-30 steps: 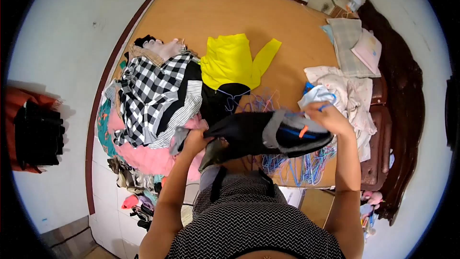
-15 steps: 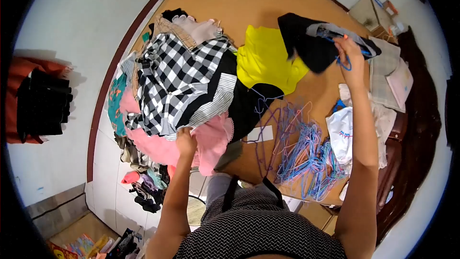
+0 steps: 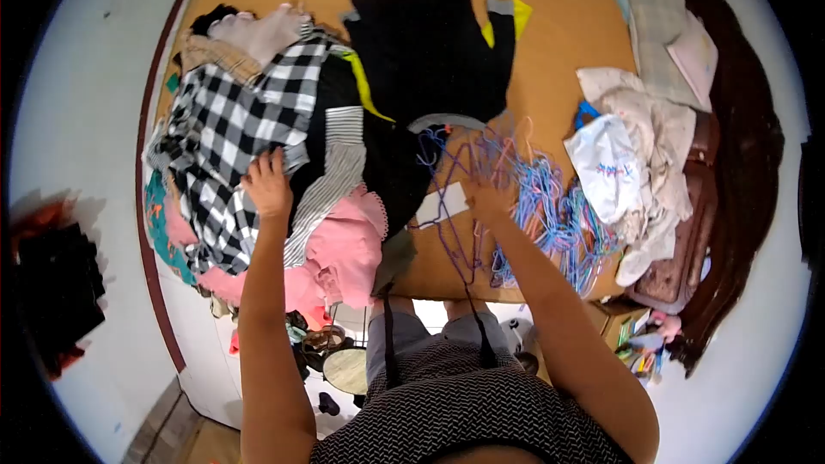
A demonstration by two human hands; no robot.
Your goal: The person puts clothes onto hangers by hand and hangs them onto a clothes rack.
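My left hand point(image 3: 268, 185) is on the black-and-white checked shirt point(image 3: 232, 112), fingers bent on its edge. Under that edge lie a grey-striped garment point(image 3: 339, 150) and black cloth, with a pink garment point(image 3: 348, 236) nearer me. My right hand point(image 3: 487, 199), smeared by motion, is over the left side of a tangle of blue, purple and pink hangers point(image 3: 554, 210), beside a white card point(image 3: 443, 204). Its fingers do not show clearly. Past it a black top point(image 3: 430, 51) with grey neckband and yellow edges lies spread out, a hanger at its neck.
A white printed bag point(image 3: 606, 163) and crumpled pale cloth point(image 3: 670, 133) lie on the right of the wooden table point(image 3: 567, 26). Folded pale fabric point(image 3: 657, 21) is at the far right. A round stool point(image 3: 346, 369) stands below the front edge.
The black top has gone from my right hand onto the table, over the yellow garment. My right hand has come back to the hangers. My left hand has moved up the checked shirt, baring more stripes.
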